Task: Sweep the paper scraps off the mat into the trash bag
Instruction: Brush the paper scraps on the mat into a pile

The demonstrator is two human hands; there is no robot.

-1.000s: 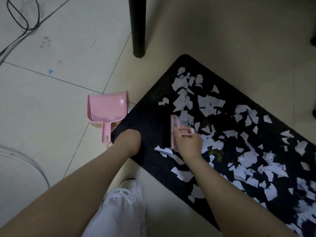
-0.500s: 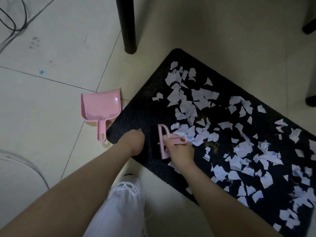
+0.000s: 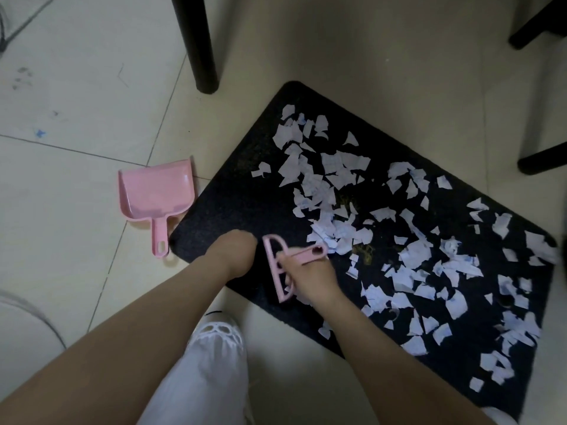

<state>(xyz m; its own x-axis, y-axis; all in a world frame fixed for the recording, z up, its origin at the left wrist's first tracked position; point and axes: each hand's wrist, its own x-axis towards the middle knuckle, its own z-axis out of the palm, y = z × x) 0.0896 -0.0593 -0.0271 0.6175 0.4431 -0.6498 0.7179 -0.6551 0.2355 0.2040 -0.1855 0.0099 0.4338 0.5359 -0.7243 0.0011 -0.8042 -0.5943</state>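
Observation:
A black mat (image 3: pixel 233 197) lies on the tiled floor, strewn with several white paper scraps (image 3: pixel 325 191) over its middle and right. My right hand (image 3: pixel 310 277) grips the handle of a small pink brush (image 3: pixel 276 271), whose head rests on the mat near its near-left edge. My left hand (image 3: pixel 236 253) rests on the mat just left of the brush, its fingers hidden under the hand. A pink dustpan (image 3: pixel 156 191) lies on the floor beside the mat's left corner, handle toward me. No trash bag is in view.
A black furniture leg (image 3: pixel 199 47) stands just beyond the mat's far corner. More dark legs (image 3: pixel 540 157) sit at the right edge. My white-clad knee and shoe (image 3: pixel 214 348) are below my hands. A cable (image 3: pixel 33 314) crosses the floor at left.
My right hand has drawn the brush left and toward me across the mat, closer to my left hand. The scraps that lay near that corner are now under or behind the brush hand.

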